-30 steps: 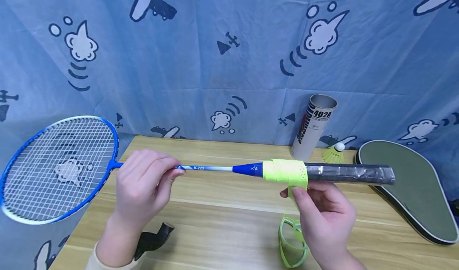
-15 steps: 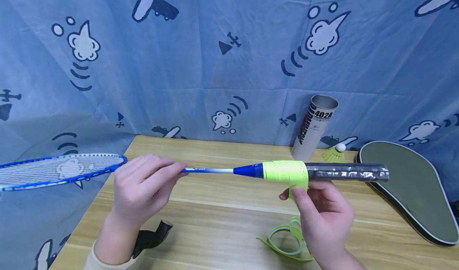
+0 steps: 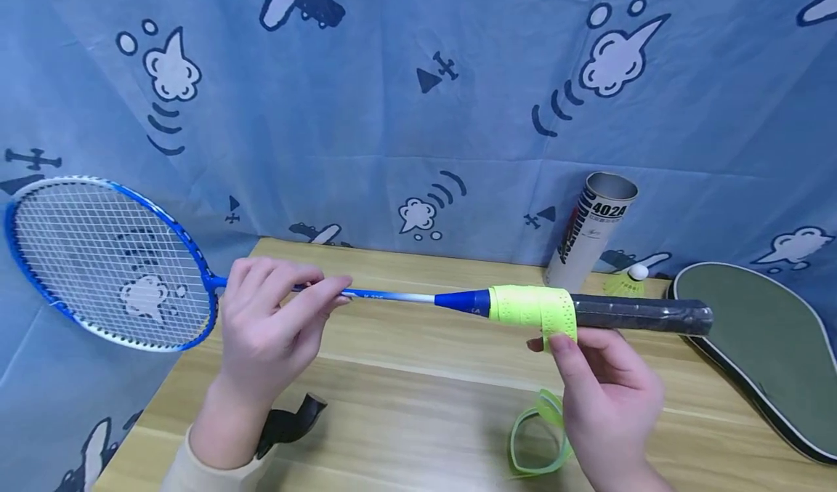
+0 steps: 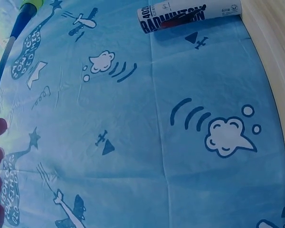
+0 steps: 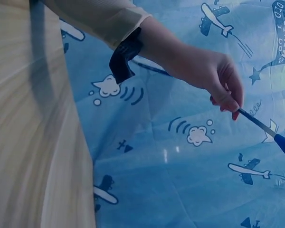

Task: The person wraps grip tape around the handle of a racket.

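A blue and white badminton racket (image 3: 400, 297) is held level over the table, its strung head at the left. My left hand (image 3: 271, 325) pinches the shaft between thumb and fingers; the right wrist view also shows this pinch. Neon yellow overgrip tape (image 3: 526, 305) with small holes is wound round the front of the handle, beside the blue cone. Bare dark handle (image 3: 641, 315) shows to the right of the wraps. Below the handle, my right hand (image 3: 611, 383) pinches the tape where it leaves the last wrap. A loose tail of tape (image 3: 516, 441) curls beneath it.
Upright at the back of the wooden table (image 3: 392, 405) is a white shuttlecock tube (image 3: 588, 234). A yellow shuttlecock (image 3: 625, 283) sits beside it. On the right lies a dark green paddle-shaped case (image 3: 758, 347). A blue patterned curtain (image 3: 366, 114) hangs behind.
The racket has rolled about its shaft: its head went from face-on to nearly edge-on and now shows its strings broadly again. My left fingers have shifted on the shaft; the right hand keeps its pinch.
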Demonstrator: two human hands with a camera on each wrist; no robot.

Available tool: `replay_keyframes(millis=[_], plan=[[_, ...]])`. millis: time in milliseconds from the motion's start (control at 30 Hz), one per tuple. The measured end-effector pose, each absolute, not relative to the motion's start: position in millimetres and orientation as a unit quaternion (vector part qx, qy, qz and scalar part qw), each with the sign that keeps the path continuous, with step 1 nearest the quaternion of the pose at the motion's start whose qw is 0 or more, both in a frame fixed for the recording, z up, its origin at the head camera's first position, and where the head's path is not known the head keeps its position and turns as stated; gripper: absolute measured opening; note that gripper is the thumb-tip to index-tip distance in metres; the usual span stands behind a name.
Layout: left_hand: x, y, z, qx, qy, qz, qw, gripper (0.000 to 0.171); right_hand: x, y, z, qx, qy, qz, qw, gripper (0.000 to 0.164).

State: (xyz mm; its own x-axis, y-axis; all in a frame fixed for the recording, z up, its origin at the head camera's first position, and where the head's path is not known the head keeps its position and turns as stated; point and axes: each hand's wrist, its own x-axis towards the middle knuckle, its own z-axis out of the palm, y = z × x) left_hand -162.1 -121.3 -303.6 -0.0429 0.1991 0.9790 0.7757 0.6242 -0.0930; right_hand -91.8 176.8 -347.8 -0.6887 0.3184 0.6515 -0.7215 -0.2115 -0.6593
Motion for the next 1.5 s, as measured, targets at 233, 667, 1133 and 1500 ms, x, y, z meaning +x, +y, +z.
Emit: replay_keyframes(millis=[233,667,1133,1500], plan=[[-166.4,-122.7,-305.5,-0.362,-0.705,-0.255,0.553,0.026,-90.4,176.6,-350.2,0.192,-0.496,0.766,0.361,0.016],[-163.4,-130.6,-300.6,-0.414,-0.654,-0.274,0.571,0.026,-91.3,176.0,-350.1,0.221,-0.506,0.762,0.339,0.018],[-163.7,-127.4,-297.8,-0.418,-0.641,-0.281,0.58,0.028,-89.1,176.2,-348.6,0.167,-0.542,0.74,0.361,0.016],[-164.4,-126.1,-299.0,-0.42,-0.639,-0.272,0.584,0.028,-88.4,175.9,-348.6,0.217,-0.53,0.75,0.33,0.023]])
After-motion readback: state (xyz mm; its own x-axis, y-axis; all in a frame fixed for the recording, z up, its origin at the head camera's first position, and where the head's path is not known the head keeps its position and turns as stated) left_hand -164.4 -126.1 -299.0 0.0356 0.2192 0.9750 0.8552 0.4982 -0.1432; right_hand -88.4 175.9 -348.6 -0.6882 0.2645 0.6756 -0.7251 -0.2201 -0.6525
